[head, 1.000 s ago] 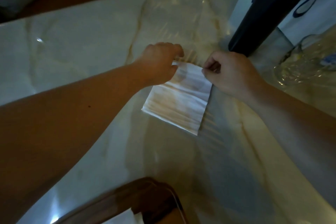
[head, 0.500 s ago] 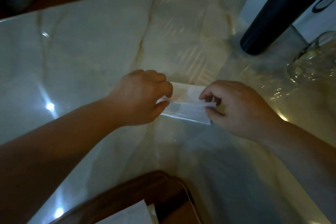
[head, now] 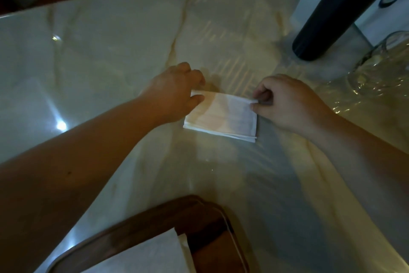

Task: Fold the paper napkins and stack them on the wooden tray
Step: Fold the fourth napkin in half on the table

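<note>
A white paper napkin lies folded into a small rectangle on the marble table, with layered edges showing at its near side. My left hand pinches its far left corner. My right hand pinches its far right corner between thumb and forefinger. At the bottom of the view sits the wooden tray with a stack of folded white napkins in it.
A dark cylindrical bottle stands at the far right on the marble table. A clear glass vessel is beside it at the right edge. A white box stands behind the bottle.
The napkin's far half was lifted and brought toward me, and it now lies flat as a smaller rectangle. Both hands moved nearer along with it and still hold its far corners.
</note>
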